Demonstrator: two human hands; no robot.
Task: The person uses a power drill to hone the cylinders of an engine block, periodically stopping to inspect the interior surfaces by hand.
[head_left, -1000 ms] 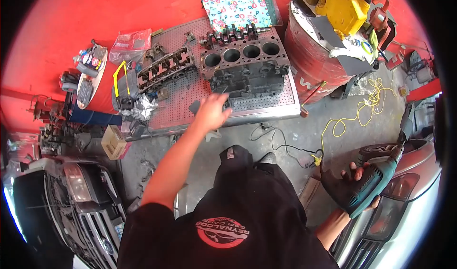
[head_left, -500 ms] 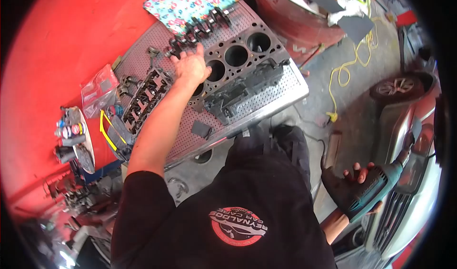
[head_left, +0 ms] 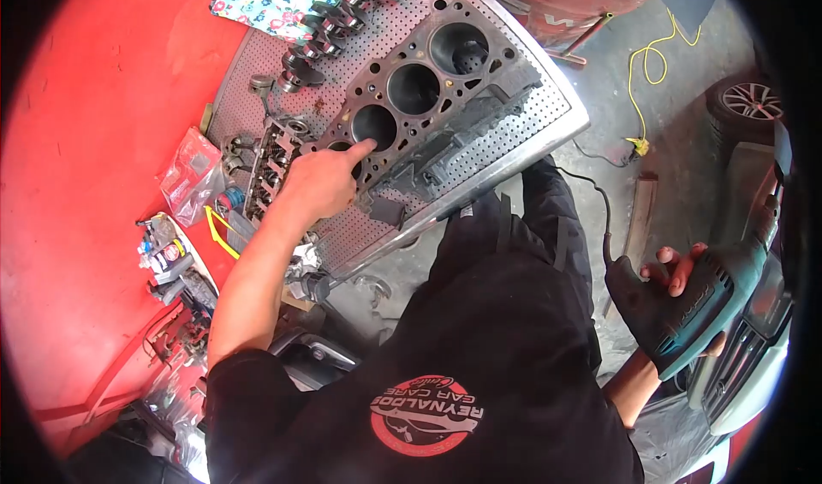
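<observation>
My left hand [head_left: 324, 183] rests at the near-left end of a grey engine block [head_left: 383, 82], its index finger stretched out to the deck between two cylinder bores and the other fingers partly bent. It holds nothing. In my right hand [head_left: 676, 270] is a teal and black power drill [head_left: 706, 304], gripped by its handle and pointing up and away. A dark grey flap [head_left: 783, 148] sits at the drill's tip. Beside the block lie a crankshaft [head_left: 330, 26] and a cylinder head [head_left: 272, 163]. A small dark square sheet [head_left: 388, 213] lies near the table's edge.
The perforated metal table [head_left: 548, 99] has a rounded, shiny rim. A flowered cloth [head_left: 274, 0] lies at its far side. The drill's black cord [head_left: 599, 189] hangs toward the floor, near a yellow cord [head_left: 635, 73]. A car wheel [head_left: 749, 99] stands at right.
My left hand has moved from beside the crankshaft down to the block's near-left end, now with the index finger extended. The view has shifted; the drill stays in my right hand.
</observation>
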